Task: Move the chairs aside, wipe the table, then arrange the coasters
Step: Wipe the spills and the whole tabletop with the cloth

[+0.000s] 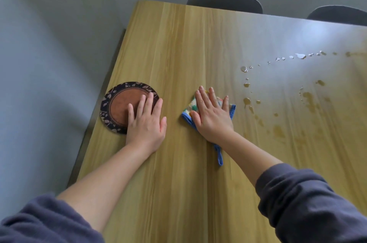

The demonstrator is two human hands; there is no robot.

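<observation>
**Table mid-wipe, both hands flat**

Right hand (211,116) is pressed flat on cloth (230,110) mid-table (198,44). Left hand (146,121) is laid on round coaster (119,101) at the left edge. Droplets (297,55) are seen toward the right edge; two chairs (224,1) at the far edge.

We see a round coaster (121,103), its dark leaf-patterned rim around a reddish-brown centre, lying flat at the left edge of the wooden surface (178,44). To its right a folded cloth (188,115) with blue trim lies flat, a blue loop trailing toward the near edge. Clear droplets (299,55) and brownish spill patches (308,99) mark the surface right of the cloth. Two dark chairs (224,2) stand at the far edge.
</observation>
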